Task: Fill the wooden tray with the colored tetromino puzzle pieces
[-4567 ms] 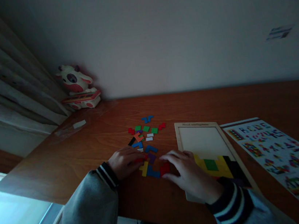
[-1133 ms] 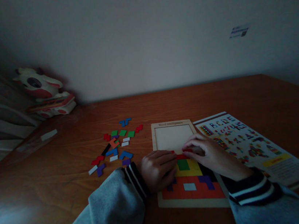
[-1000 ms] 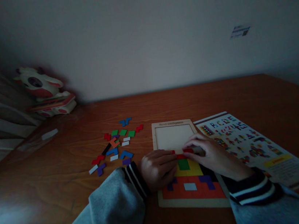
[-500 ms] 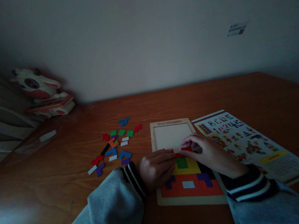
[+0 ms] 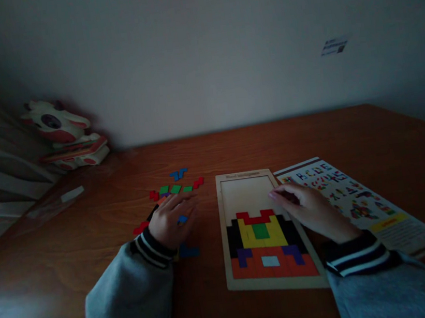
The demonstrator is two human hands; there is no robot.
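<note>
My left hand (image 5: pixel 172 220) hovers over the loose puzzle pieces, open with its fingers stretched out. A blue piece (image 5: pixel 182 219) shows between its thumb and fingers. My right hand (image 5: pixel 308 210) is above the right rim of the wooden puzzle board (image 5: pixel 225 240), thumb and fingertips pinched together with no piece visible between them. In the board's lower part, fitted pieces form a pattern: a red U-shaped piece (image 5: pixel 255 220) on top, yellow ones around a green square (image 5: pixel 260 231), black ones at the sides, orange and purple below, and a white rectangle (image 5: pixel 270 261).
Green pieces (image 5: pixel 176 189), red pieces (image 5: pixel 198 182) and blue pieces (image 5: pixel 178 174) lie left of the board. A printed pattern sheet (image 5: pixel 359 202) lies to its right, partly under my right arm. A cow figure (image 5: pixel 59 122) stands at the back left by the wall.
My left hand has moved left from the board to the loose pieces and opened. My right hand has drawn back right from the red piece, which now lies uncovered in the board.
</note>
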